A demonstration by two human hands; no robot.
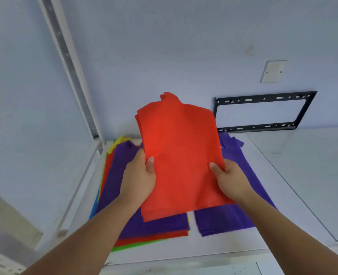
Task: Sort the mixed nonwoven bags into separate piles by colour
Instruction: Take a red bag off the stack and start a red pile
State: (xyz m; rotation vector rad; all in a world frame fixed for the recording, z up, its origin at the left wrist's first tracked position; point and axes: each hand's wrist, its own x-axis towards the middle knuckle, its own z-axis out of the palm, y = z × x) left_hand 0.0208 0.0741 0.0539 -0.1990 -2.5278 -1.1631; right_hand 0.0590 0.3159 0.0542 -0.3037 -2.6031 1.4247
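Both hands are up off the desk holding a red bag (176, 155) between them. It is a soft, matte, felt-like sheet, roughly oblong, with a cut handle tab poking from its top edge. The left hand (138, 175) pinches the bag's left edge, thumb on the front and fingers tucked behind, and the right hand (231, 179) grips the right edge the same way. The bag hangs mid-frame, lifted and tilted above the piles. Below it at lower left lies the mixed pile (113, 175), purple on top with red, green, yellow and blue edges fanning out close to the desk's left edge. Just right of it sits a purple pile (223, 221), with a narrow strip of white desk (295, 185) between them. Smooth desk surface stretches on toward the right of the frame. On the wall behind are a black metal bracket (263, 112) and a pale blank plate (273, 71), and a white upright rail (68, 62) slants down the upper left
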